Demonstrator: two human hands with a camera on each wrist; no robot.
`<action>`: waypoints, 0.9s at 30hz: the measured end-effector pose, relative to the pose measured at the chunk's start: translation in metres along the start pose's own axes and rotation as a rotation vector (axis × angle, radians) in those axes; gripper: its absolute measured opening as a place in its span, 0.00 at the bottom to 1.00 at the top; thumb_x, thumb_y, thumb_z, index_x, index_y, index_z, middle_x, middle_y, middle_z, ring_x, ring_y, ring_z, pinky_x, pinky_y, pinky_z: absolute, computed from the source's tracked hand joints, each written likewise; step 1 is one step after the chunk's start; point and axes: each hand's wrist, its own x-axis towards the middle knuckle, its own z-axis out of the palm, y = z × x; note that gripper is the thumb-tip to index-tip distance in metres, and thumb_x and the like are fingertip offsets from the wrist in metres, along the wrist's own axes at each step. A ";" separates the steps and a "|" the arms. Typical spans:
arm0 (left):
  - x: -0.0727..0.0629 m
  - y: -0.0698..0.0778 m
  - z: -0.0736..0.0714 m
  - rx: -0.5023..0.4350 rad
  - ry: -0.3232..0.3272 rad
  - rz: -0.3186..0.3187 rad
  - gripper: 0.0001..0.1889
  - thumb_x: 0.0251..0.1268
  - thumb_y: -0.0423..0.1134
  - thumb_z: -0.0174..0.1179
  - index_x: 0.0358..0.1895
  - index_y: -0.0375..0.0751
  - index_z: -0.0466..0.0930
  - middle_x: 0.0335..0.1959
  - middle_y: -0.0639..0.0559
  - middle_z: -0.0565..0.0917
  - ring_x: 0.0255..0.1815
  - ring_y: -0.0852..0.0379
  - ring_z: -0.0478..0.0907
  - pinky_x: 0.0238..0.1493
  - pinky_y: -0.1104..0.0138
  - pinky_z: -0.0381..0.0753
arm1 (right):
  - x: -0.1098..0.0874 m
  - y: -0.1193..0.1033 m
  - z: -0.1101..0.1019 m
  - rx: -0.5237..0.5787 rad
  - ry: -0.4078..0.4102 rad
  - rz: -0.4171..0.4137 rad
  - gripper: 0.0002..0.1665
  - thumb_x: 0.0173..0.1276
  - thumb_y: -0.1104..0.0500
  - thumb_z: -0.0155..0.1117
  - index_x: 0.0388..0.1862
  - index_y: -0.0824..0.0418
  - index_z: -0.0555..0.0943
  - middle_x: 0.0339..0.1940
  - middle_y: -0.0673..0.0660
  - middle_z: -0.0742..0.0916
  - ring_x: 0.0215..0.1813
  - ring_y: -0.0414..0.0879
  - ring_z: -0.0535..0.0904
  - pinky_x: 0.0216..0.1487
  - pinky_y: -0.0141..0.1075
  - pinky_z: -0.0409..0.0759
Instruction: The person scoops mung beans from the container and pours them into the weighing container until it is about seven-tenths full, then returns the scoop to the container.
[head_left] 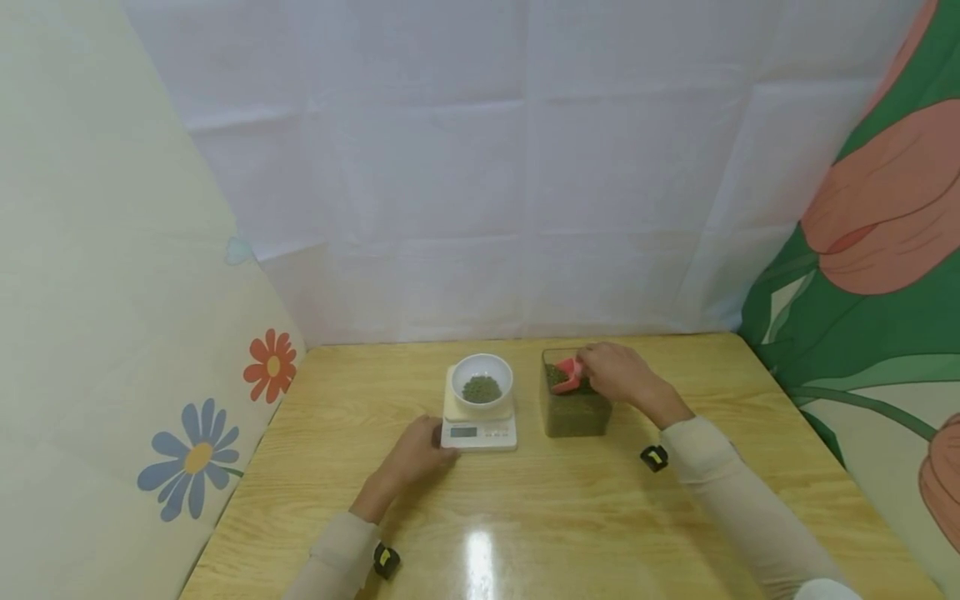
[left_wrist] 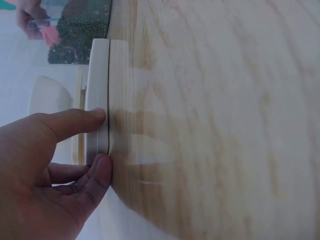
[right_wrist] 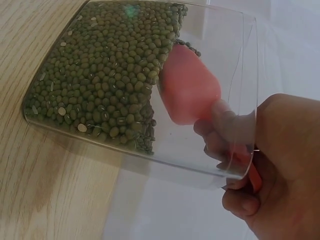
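A white kitchen scale [head_left: 480, 435] stands on the table with a white bowl [head_left: 482, 367] on its platform. Green mung beans [head_left: 481, 389] cover the bottom of that bowl. My left hand [head_left: 417, 450] grips the scale's near left corner; in the left wrist view the thumb [left_wrist: 96, 115] and fingertips [left_wrist: 103, 167] press its side. To the right of the scale is a clear container [head_left: 576, 417] partly filled with mung beans [right_wrist: 107, 70]. Over its rim, my right hand [head_left: 618, 372] holds a red scoop [right_wrist: 190, 85] by the handle, with the scoop's front edge at the beans.
The light wood table [head_left: 480, 500] ends at a white cloth backdrop [head_left: 450, 208] behind the scale and container. Flower-printed panels stand at the left [head_left: 112, 333] and right [head_left: 885, 250] sides. Near each cuff is a small black device, one at the left [head_left: 386, 561] and one at the right [head_left: 654, 457].
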 end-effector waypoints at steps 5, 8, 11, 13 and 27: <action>0.000 0.000 0.000 0.009 0.000 0.006 0.18 0.61 0.36 0.77 0.53 0.36 0.88 0.46 0.45 0.89 0.48 0.52 0.81 0.59 0.48 0.86 | 0.000 0.001 0.000 0.015 -0.009 0.012 0.09 0.77 0.64 0.63 0.50 0.65 0.87 0.47 0.61 0.91 0.48 0.59 0.88 0.46 0.52 0.89; 0.000 0.000 0.000 0.014 0.001 0.003 0.18 0.61 0.36 0.77 0.53 0.36 0.88 0.46 0.45 0.89 0.47 0.52 0.81 0.59 0.48 0.86 | -0.001 0.000 -0.001 0.015 -0.005 0.012 0.09 0.77 0.62 0.65 0.49 0.65 0.86 0.47 0.62 0.91 0.47 0.59 0.88 0.47 0.52 0.89; 0.000 0.000 0.000 0.013 -0.001 0.004 0.18 0.61 0.36 0.77 0.54 0.36 0.88 0.46 0.45 0.89 0.48 0.52 0.81 0.59 0.48 0.87 | -0.002 -0.001 -0.002 0.013 0.003 0.011 0.10 0.77 0.61 0.66 0.49 0.66 0.86 0.47 0.63 0.91 0.47 0.59 0.88 0.48 0.52 0.89; 0.000 0.000 0.000 0.010 -0.003 0.002 0.18 0.61 0.36 0.76 0.54 0.36 0.88 0.46 0.45 0.89 0.47 0.52 0.81 0.59 0.48 0.87 | -0.003 -0.001 -0.003 0.017 0.005 0.019 0.11 0.78 0.60 0.66 0.50 0.67 0.86 0.48 0.64 0.91 0.48 0.60 0.88 0.49 0.53 0.89; 0.000 0.000 0.000 -0.009 -0.007 0.005 0.18 0.62 0.36 0.76 0.54 0.36 0.88 0.46 0.44 0.90 0.48 0.51 0.82 0.59 0.49 0.87 | -0.009 0.002 -0.002 0.052 0.065 0.023 0.10 0.77 0.61 0.66 0.49 0.67 0.86 0.46 0.63 0.91 0.47 0.61 0.88 0.49 0.55 0.88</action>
